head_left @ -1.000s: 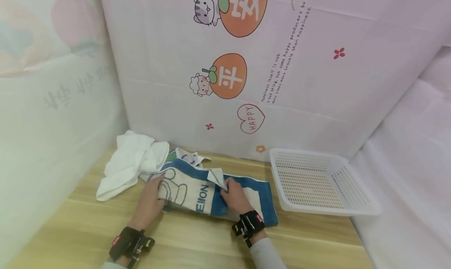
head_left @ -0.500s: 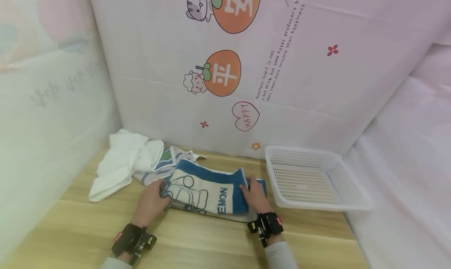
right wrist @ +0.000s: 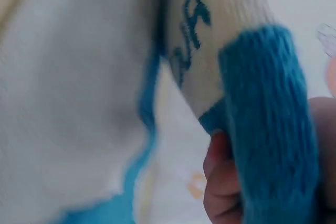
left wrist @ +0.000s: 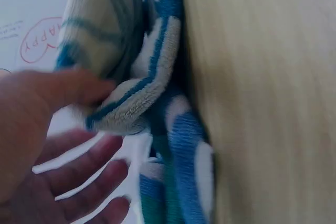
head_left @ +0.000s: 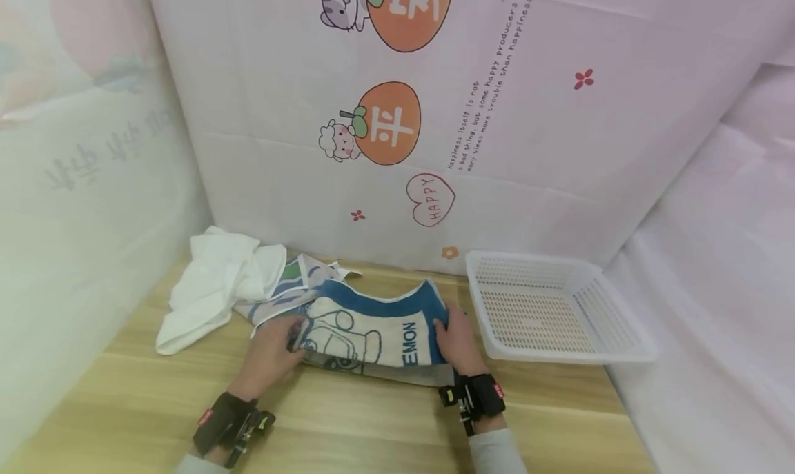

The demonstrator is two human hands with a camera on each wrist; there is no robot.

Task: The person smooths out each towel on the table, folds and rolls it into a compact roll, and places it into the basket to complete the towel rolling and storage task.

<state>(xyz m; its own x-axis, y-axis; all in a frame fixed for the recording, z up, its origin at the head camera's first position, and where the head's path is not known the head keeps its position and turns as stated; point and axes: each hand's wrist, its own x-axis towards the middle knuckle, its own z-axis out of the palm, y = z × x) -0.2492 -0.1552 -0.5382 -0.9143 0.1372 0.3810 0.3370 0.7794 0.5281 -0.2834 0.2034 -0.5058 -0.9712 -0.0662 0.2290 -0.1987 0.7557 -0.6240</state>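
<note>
A blue-and-cream towel (head_left: 363, 332) with a line drawing and the letters "EMON" lies partly folded on the table in the head view. At its left end, my left hand (head_left: 270, 353) holds a fold; in the left wrist view its thumb (left wrist: 86, 88) lies over the cloth and the other fingers are spread. My right hand (head_left: 458, 339) grips the blue right end of the upper layer, raised off the layer beneath. The right wrist view shows fingertips (right wrist: 221, 174) curled round the blue border (right wrist: 268, 124).
A crumpled white cloth (head_left: 217, 288) and a patterned cloth (head_left: 282, 298) lie to the left, touching the towel. An openwork white plastic basket (head_left: 540, 322) stands right of the right hand. Printed white sheets (head_left: 509, 205) rise behind and beside the wooden table (head_left: 335, 426).
My right hand has moved right, drawing the towel's upper layer out toward the basket, so the lettering sits farther right. The left hand stays at the left end.
</note>
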